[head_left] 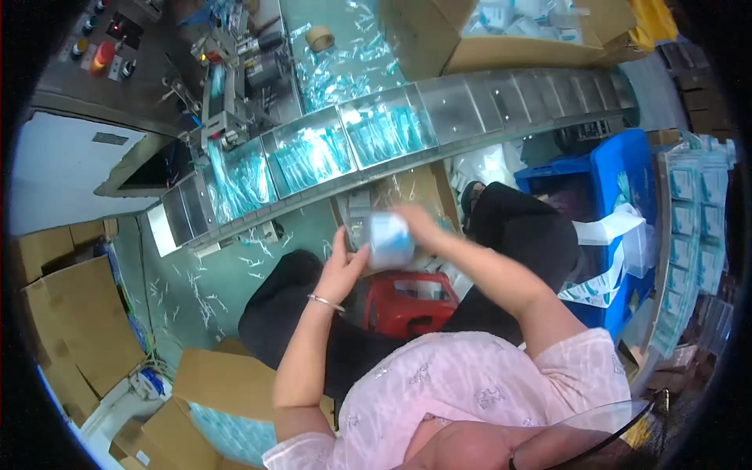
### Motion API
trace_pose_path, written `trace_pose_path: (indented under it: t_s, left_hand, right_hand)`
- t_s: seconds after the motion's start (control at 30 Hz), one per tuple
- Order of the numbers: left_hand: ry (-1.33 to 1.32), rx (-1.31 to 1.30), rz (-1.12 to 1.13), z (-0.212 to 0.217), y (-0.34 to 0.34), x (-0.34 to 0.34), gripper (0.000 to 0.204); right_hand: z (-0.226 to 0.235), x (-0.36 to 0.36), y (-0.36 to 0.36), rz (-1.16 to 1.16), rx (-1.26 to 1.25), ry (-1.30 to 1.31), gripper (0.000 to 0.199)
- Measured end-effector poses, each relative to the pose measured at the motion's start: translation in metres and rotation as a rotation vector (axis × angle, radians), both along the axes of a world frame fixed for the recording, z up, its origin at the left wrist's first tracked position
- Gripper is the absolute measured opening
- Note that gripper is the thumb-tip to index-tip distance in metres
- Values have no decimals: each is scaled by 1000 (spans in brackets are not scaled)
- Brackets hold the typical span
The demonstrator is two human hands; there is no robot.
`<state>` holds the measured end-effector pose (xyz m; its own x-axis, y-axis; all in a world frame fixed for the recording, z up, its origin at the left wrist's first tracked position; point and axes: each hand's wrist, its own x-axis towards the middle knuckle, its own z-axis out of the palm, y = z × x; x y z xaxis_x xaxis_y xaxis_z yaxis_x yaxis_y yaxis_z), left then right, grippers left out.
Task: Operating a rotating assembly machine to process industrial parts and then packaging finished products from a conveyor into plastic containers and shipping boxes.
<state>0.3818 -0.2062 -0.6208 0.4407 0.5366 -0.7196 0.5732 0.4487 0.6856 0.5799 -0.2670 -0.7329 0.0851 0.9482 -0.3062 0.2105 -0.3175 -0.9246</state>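
A small white-and-blue container, blurred by motion, is between my hands above my lap. My left hand is closed on its left side, with the thumb against it and the index finger pointing up. At its upper right is my right hand, its fingers smeared and partly hidden. Beyond them runs a metal conveyor divided into compartments. Several compartments hold slim teal-and-clear wrapped pieces; those farther right show bare metal.
A red plastic stool stands between my legs. On the right are a blue bin with white strips over it and stacked teal-and-white packs. Cardboard boxes stand left; a large carton is behind the conveyor. A machine adjoins it.
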Motion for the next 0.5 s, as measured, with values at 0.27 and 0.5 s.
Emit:
trace_pose_path:
  t_s: [0.27,0.5]
  left_hand:
    - [-383,149,207,-4,-1,-27,65]
    - [-187,614,-113,-9,-3,-29,74]
  right_hand:
    - [105,6,98,-289,390,-724,44]
    - [65,24,178,-379,-652,-786,109]
